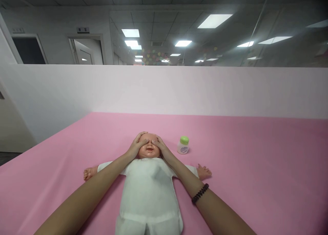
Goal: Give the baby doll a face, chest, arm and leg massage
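A baby doll [150, 190] in a white cloth suit lies face up, its arms spread to both sides. My left hand [137, 145] cups the left side of its head, the thumb lying over one eye. On the other side my right hand [162, 146] is curved round the head, its thumb across the other eye. The doll's nose and mouth show between my thumbs, while its eyes are covered. Part of my fingers is hidden behind the head. Just right of the head stands a small white bottle [182, 148] with a green cap, touched by neither hand.
A pink sheet [243, 166] covers the table under the doll. Behind it runs a low white partition [179, 91], with glass above. At the back left there is a doorway [85, 52]. A black coiled band [200, 193] circles my right forearm.
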